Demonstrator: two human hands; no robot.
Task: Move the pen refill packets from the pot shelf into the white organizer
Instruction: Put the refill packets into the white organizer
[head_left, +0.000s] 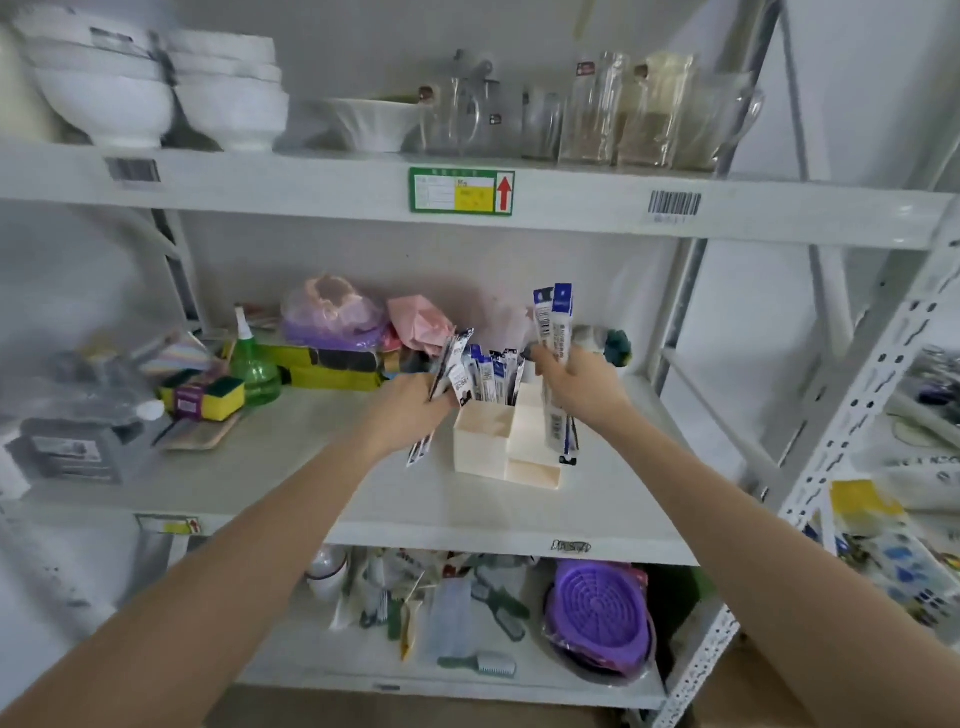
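The white organizer (498, 441) stands on the middle shelf, with several pen refill packets (491, 376) upright in its back compartment. My left hand (405, 415) grips a few slanted packets (451, 366) just left of the organizer; their lower ends stick out below my fist. My right hand (576, 384) holds a bundle of packets (558, 332) upright over the organizer's right side, blue tops up, lower ends hanging past the organizer's right wall.
On the middle shelf (291, 467) stand a green spray bottle (252, 364), sponges (208, 397), bagged items at the back and a grey box at left. Bowls and glass jars fill the shelf above. Brushes and a purple strainer (600, 618) lie below. A metal upright (857, 389) stands right.
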